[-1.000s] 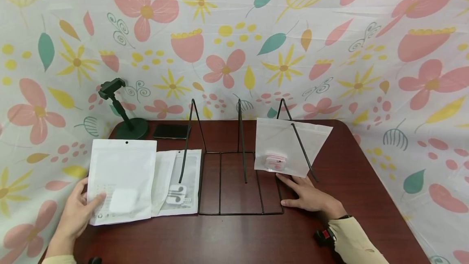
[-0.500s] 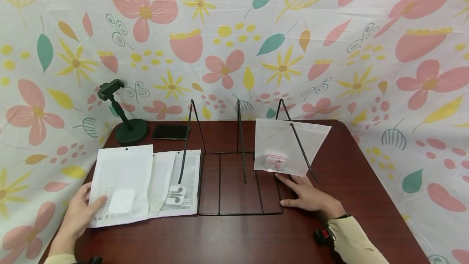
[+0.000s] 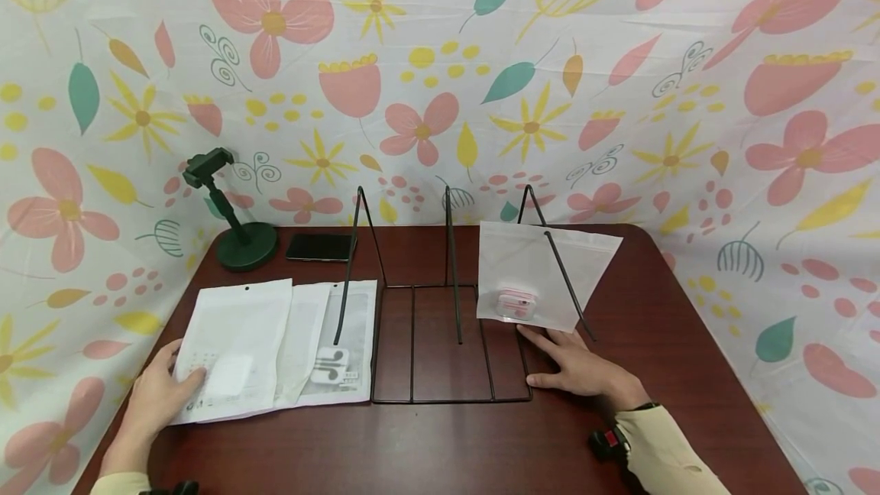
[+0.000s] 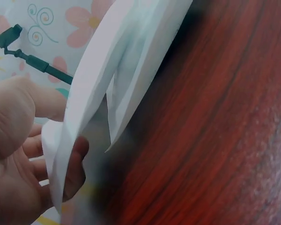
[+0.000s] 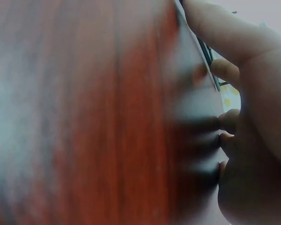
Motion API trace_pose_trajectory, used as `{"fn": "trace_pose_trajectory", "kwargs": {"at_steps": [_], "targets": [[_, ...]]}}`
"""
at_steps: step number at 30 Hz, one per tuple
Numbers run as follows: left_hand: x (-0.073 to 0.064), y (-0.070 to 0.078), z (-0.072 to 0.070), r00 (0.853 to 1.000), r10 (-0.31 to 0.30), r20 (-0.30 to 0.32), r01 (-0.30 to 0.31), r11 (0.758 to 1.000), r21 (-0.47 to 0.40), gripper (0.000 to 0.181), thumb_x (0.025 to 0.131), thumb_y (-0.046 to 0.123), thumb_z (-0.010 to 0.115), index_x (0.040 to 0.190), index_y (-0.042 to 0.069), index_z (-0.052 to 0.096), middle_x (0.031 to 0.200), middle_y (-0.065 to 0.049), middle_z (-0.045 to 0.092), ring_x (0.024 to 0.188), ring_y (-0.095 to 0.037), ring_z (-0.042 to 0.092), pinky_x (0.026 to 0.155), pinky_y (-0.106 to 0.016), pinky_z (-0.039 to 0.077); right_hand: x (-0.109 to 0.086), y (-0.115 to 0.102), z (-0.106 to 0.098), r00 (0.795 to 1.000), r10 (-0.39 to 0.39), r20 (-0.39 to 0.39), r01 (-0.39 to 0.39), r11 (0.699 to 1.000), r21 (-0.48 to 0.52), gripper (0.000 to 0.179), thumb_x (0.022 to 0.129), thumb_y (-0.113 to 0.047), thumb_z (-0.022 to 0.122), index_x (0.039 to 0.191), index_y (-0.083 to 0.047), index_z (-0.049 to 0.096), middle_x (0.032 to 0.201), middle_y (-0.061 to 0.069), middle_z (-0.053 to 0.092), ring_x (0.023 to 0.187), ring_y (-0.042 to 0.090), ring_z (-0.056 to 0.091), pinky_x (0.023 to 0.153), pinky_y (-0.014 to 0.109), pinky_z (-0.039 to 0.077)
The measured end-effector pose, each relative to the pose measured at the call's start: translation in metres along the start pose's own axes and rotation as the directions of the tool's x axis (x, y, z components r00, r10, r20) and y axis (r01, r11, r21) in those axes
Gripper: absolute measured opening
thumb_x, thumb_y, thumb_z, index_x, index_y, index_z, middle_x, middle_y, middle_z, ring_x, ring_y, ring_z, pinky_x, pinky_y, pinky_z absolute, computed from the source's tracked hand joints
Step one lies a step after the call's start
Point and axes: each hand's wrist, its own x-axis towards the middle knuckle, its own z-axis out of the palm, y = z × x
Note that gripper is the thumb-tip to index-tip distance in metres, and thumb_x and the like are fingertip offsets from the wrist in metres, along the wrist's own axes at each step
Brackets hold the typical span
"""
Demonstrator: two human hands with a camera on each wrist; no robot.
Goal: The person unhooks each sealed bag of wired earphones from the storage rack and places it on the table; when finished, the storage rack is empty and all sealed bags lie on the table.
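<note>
My left hand pinches a flat white zip pouch by its left edge, thumb in front and fingers behind. The pouch has a hang hole at its top and a pale square shape inside. It overlaps another white pouch and a pouch with white wired earphones, lying to its right. In the left wrist view its sheet bends up from the table. A black wire rack stands mid-table. From its right hook hangs a pouch with a small white-and-pink case inside. My right hand rests, fingers spread, at the rack's front right corner.
A dark phone lies at the back left, beside a dark green phone stand. The rack's left and middle hooks carry nothing. A flowered cloth hangs behind the brown table.
The left hand has lowered the white pouch toward the table and shifted slightly right, so its top edge lies further down. My right hand has stayed at the rack.
</note>
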Motion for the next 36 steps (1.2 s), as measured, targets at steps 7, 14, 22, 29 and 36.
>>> {"fn": "trace_pose_trajectory", "kwargs": {"at_steps": [7,14,22,29,36], "targets": [[0.0019,-0.0008,0.0018,1.0,-0.007,-0.012,0.008,0.999,0.046,0.066,0.088,0.017,0.066,0.137,-0.012,0.034,0.108,-0.032,0.056,0.081,-0.032,0.058,0.063,-0.031,0.04,-0.0003,-0.0002,-0.0004,1.0,0.0,0.003,0.0,1.0,-0.002,0.084,0.086,-0.062,0.062,0.154,-0.025,0.03,0.157,0.019,0.023,0.14,0.045,0.021,0.106,0.064,0.027],[0.0026,0.0003,0.0042,1.0,-0.025,-0.011,0.026,0.998,0.064,0.064,0.086,0.018,0.064,0.135,-0.013,0.037,0.105,-0.03,0.058,0.083,-0.034,0.056,0.066,-0.037,0.041,0.0001,0.0003,0.0,1.0,-0.003,-0.003,0.003,1.0,-0.001,0.085,0.085,-0.063,0.061,0.154,-0.026,0.029,0.159,0.016,0.019,0.143,0.044,0.014,0.107,0.065,0.025],[0.0048,0.0006,0.0054,1.0,0.024,-0.007,-0.023,0.996,0.089,0.059,0.086,0.015,0.064,0.13,-0.016,0.042,0.114,-0.038,0.055,0.099,-0.047,0.055,0.083,-0.058,0.043,-0.0002,0.0008,0.0007,1.0,0.005,0.005,-0.005,1.0,0.004,0.084,0.085,-0.064,0.06,0.154,-0.027,0.029,0.16,0.017,0.018,0.143,0.045,0.014,0.107,0.065,0.025],[0.006,-0.0002,0.0055,1.0,0.016,0.009,-0.017,0.994,0.106,0.058,0.087,0.016,0.063,0.13,-0.016,0.042,0.118,-0.039,0.05,0.104,-0.051,0.051,0.087,-0.061,0.041,-0.0001,0.0012,0.0005,1.0,0.004,0.007,-0.004,1.0,0.002,0.084,0.086,-0.062,0.061,0.154,-0.025,0.029,0.158,0.018,0.021,0.14,0.046,0.02,0.106,0.064,0.027],[0.0061,0.001,0.0062,1.0,0.012,0.004,-0.012,0.994,0.111,0.057,0.088,0.015,0.062,0.129,-0.018,0.042,0.12,-0.04,0.043,0.109,-0.053,0.044,0.092,-0.064,0.036,0.0002,0.0007,-0.0001,1.0,-0.001,0.012,0.001,1.0,0.007,0.084,0.086,-0.062,0.061,0.154,-0.024,0.029,0.158,0.018,0.02,0.141,0.045,0.019,0.107,0.064,0.026]]}}
